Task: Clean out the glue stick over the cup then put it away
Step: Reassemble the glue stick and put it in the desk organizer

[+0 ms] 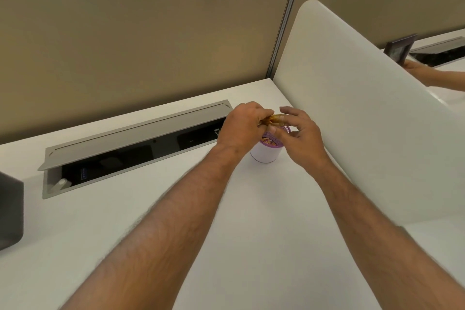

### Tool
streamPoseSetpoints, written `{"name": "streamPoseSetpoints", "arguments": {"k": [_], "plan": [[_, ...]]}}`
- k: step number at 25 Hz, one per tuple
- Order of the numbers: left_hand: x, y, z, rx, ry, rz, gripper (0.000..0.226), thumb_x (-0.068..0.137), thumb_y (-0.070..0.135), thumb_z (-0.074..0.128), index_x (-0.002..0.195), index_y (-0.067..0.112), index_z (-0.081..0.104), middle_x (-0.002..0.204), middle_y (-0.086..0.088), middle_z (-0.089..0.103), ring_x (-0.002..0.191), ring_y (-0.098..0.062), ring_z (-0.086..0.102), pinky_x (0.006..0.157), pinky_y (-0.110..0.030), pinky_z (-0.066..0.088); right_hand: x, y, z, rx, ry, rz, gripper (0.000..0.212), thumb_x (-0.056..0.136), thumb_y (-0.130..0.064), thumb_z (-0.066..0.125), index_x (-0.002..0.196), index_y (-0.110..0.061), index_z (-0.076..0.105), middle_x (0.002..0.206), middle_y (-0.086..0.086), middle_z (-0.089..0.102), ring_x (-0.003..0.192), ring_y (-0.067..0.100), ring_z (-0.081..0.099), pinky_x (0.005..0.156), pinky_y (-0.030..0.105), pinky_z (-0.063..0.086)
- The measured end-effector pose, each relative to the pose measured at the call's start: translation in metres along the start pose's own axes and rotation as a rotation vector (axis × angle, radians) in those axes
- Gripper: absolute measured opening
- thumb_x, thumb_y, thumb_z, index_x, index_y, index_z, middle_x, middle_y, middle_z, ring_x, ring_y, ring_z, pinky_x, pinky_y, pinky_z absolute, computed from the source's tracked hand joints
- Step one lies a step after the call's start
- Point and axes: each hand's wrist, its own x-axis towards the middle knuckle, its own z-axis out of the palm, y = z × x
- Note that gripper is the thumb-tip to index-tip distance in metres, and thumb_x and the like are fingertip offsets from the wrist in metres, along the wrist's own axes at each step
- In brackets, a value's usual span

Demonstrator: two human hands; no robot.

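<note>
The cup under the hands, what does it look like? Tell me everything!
The cup is small and round, white outside with a purple rim and inside. It stands upright on the white desk, near the white divider. Small brownish bits lie inside it. The left hand and right hand hold an amber glue stick just above its mouth, hiding part of the rim.

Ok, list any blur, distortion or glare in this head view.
Head view: wide-angle bending curves the partition and desk edges; the glue stick between left hand and right hand is smeared, the cup soft; lighting even, no glare.
</note>
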Motion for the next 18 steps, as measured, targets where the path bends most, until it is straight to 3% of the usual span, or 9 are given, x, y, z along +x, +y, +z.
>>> {"name": "streamPoseSetpoints", "arguments": {"k": [3, 6, 10, 12, 14, 16, 18], "plan": [[0.000, -0.003, 0.000, 0.031, -0.047, 0.030, 0.028, 0.085, 0.010, 0.072, 0.114, 0.013, 0.071, 0.107, -0.012, 0.071, 0.099, -0.029, 0.062, 0.084, -0.045, 0.054, 0.003, 0.006, -0.002, -0.052, -0.072, 0.022, 0.021, 0.085, -0.018, 0.075, 0.106, -0.023, 0.075, 0.137, 0.004, 0.051, 0.126, 0.017, 0.050, 0.095, 0.032, 0.051], [0.001, -0.006, 0.000, 0.101, -0.095, 0.061, 0.027, 0.089, 0.015, 0.070, 0.116, 0.015, 0.070, 0.108, -0.011, 0.071, 0.100, -0.027, 0.061, 0.083, -0.042, 0.054, 0.005, 0.007, -0.004, -0.131, -0.063, 0.012, 0.026, 0.082, -0.022, 0.078, 0.108, -0.019, 0.075, 0.134, 0.002, 0.054, 0.121, 0.012, 0.050, 0.086, 0.013, 0.044], [0.003, -0.007, -0.001, 0.174, -0.098, 0.093, 0.029, 0.091, 0.019, 0.067, 0.120, 0.015, 0.067, 0.110, -0.012, 0.069, 0.100, -0.028, 0.059, 0.078, -0.039, 0.052, 0.006, 0.007, -0.007, -0.032, -0.020, 0.091, 0.029, 0.075, -0.022, 0.084, 0.103, -0.019, 0.076, 0.128, -0.003, 0.055, 0.118, 0.012, 0.052, 0.093, 0.037, 0.053], [0.003, -0.011, -0.002, 0.208, -0.090, 0.084, 0.031, 0.092, 0.022, 0.068, 0.122, 0.016, 0.066, 0.112, -0.010, 0.068, 0.101, -0.028, 0.057, 0.075, -0.038, 0.051, 0.006, 0.009, -0.009, -0.022, 0.000, 0.108, 0.027, 0.073, -0.020, 0.086, 0.097, -0.022, 0.077, 0.128, -0.003, 0.056, 0.118, 0.013, 0.053, 0.093, 0.041, 0.053], [0.002, -0.014, -0.006, 0.220, -0.100, 0.063, 0.033, 0.091, 0.021, 0.068, 0.123, 0.015, 0.066, 0.113, -0.010, 0.065, 0.099, -0.028, 0.059, 0.075, -0.040, 0.054, 0.004, 0.014, -0.013, -0.064, -0.001, 0.104, 0.025, 0.072, -0.017, 0.087, 0.092, -0.027, 0.076, 0.129, -0.001, 0.056, 0.116, 0.010, 0.050, 0.092, 0.036, 0.051], [0.004, -0.015, -0.010, 0.222, -0.118, 0.046, 0.034, 0.089, 0.017, 0.071, 0.122, 0.012, 0.066, 0.112, -0.012, 0.065, 0.098, -0.031, 0.060, 0.077, -0.043, 0.054, 0.004, 0.018, -0.015, -0.171, -0.019, 0.077, 0.025, 0.071, -0.016, 0.087, 0.091, -0.028, 0.077, 0.127, 0.003, 0.056, 0.112, 0.010, 0.050, 0.085, 0.021, 0.045], [0.007, -0.014, -0.012, 0.209, -0.132, 0.015, 0.041, 0.084, 0.015, 0.075, 0.123, 0.010, 0.063, 0.111, -0.014, 0.068, 0.100, -0.032, 0.060, 0.080, -0.044, 0.053, 0.005, 0.019, -0.014, -0.317, -0.026, 0.010, 0.022, 0.072, -0.016, 0.085, 0.093, -0.021, 0.079, 0.120, 0.008, 0.061, 0.108, 0.018, 0.057, 0.086, 0.025, 0.047]]}}
